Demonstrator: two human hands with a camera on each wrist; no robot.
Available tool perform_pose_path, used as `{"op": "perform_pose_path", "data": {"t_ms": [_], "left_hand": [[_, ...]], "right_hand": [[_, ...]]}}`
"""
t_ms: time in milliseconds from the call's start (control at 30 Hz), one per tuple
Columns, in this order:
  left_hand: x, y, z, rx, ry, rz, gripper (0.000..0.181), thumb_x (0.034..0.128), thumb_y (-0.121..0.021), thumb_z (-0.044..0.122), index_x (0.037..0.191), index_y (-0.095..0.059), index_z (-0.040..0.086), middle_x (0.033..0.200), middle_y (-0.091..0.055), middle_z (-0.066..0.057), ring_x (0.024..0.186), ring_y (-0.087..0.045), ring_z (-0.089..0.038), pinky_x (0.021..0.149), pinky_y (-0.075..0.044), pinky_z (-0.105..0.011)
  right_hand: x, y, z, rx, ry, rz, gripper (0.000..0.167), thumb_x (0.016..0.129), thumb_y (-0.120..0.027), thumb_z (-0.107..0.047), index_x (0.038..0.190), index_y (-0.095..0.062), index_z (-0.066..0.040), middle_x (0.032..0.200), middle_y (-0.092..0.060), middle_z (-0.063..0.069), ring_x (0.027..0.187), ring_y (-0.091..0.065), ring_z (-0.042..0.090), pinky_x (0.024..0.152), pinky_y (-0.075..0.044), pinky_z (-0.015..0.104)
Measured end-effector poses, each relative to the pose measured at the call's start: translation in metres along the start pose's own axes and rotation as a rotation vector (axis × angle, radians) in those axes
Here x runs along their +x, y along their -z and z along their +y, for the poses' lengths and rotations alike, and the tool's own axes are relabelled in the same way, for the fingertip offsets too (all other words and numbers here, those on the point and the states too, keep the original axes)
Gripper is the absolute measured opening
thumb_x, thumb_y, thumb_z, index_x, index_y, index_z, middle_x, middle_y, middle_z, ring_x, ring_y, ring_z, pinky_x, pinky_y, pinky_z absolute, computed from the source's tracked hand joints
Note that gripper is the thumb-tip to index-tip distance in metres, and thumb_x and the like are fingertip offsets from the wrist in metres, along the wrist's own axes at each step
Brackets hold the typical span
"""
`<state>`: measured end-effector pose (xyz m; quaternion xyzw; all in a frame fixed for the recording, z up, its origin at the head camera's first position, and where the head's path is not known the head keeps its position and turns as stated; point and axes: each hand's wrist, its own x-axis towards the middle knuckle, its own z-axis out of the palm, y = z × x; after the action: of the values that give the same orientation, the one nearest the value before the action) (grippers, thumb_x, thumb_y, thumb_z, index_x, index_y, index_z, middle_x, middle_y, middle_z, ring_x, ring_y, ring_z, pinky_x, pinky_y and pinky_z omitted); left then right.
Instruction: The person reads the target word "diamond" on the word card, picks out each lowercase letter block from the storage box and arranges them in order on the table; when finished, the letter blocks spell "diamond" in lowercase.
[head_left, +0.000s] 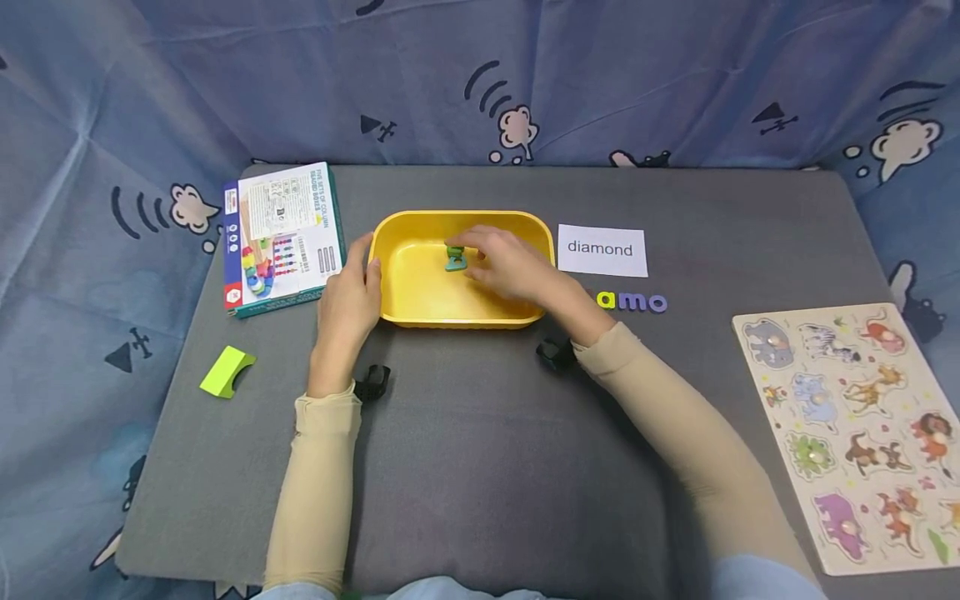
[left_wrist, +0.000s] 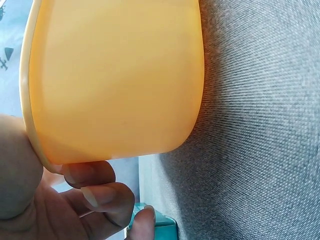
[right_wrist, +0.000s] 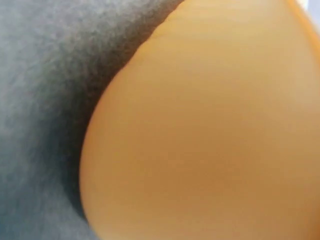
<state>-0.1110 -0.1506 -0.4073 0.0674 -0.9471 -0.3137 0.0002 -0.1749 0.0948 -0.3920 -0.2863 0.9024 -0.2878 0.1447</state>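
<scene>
Tabletop: grey, across the middle of the head view.
Yellow basin: centre of the frame, holding a few green letters; only the head view shows its inside, while the right wrist view shows blurred outer wall and no fingers.
Left hand: grips the basin's left end; the left wrist view alone reveals bent fingers under the rim.
Right hand: reaches inside, fingers bent over the letters; cannot tell whether it pinches one.
Card: reads "diamond", right of centre.
Letters "amo": in a row below the card.
</scene>
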Motion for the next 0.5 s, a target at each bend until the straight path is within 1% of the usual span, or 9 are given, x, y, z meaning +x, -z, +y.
{"op": "perform_pose_path", "data": {"t_ms": [100,200,300,333,433,500], "left_hand": [[0.000,0.000,0.000,0.000,0.002,-0.001,0.048,0.1155,-0.042,0.029,0.162,-0.043,0.017,0.093,-0.071,-0.026,0.063,-0.053,-0.033,0.056,-0.036,-0.040],[0.000,0.000,0.000,0.000,0.006,-0.004,0.048,0.1154,-0.041,0.029,0.162,-0.042,0.018,0.096,-0.071,-0.026,0.065,-0.054,-0.034,0.057,-0.037,-0.042],[0.000,0.000,0.001,0.002,0.010,-0.008,0.048,0.1154,-0.041,0.029,0.162,-0.042,0.018,0.099,-0.072,-0.027,0.066,-0.056,-0.035,0.058,-0.039,-0.043],[0.000,0.001,0.001,0.003,0.011,-0.009,0.048,0.1154,-0.041,0.029,0.162,-0.042,0.019,0.100,-0.072,-0.027,0.066,-0.056,-0.036,0.059,-0.039,-0.044],[0.000,0.001,0.001,0.005,0.012,-0.011,0.048,0.1154,-0.041,0.029,0.163,-0.042,0.019,0.100,-0.072,-0.027,0.067,-0.056,-0.036,0.059,-0.040,-0.044],[0.000,0.001,0.001,0.006,0.014,-0.012,0.048,0.1154,-0.041,0.029,0.163,-0.042,0.019,0.098,-0.072,-0.026,0.066,-0.056,-0.035,0.059,-0.039,-0.044]], "right_hand": [[0.006,-0.005,0.000,-0.028,-0.015,-0.032,0.048,0.104,-0.065,-0.007,0.151,-0.060,-0.012,0.152,-0.057,0.011,0.136,-0.057,0.029,0.114,-0.046,0.045],[0.010,-0.009,0.001,-0.062,-0.036,-0.032,0.046,0.106,-0.061,-0.005,0.150,-0.061,-0.015,0.145,-0.058,0.011,0.119,-0.061,0.028,0.099,-0.052,0.042],[0.012,-0.012,0.003,-0.090,-0.046,-0.027,0.045,0.107,-0.058,-0.004,0.150,-0.063,-0.017,0.137,-0.057,0.012,0.104,-0.059,0.027,0.087,-0.050,0.039],[0.013,-0.012,0.004,-0.099,-0.048,-0.027,0.044,0.107,-0.058,-0.004,0.149,-0.063,-0.017,0.135,-0.057,0.012,0.102,-0.058,0.027,0.086,-0.049,0.038],[0.015,-0.014,0.006,-0.107,-0.052,-0.029,0.039,0.107,-0.059,-0.006,0.144,-0.066,-0.015,0.129,-0.058,0.012,0.101,-0.058,0.027,0.087,-0.050,0.038],[0.015,-0.014,0.007,-0.106,-0.058,-0.029,0.034,0.107,-0.061,-0.008,0.140,-0.069,-0.012,0.127,-0.060,0.011,0.102,-0.058,0.027,0.091,-0.051,0.038]]}}
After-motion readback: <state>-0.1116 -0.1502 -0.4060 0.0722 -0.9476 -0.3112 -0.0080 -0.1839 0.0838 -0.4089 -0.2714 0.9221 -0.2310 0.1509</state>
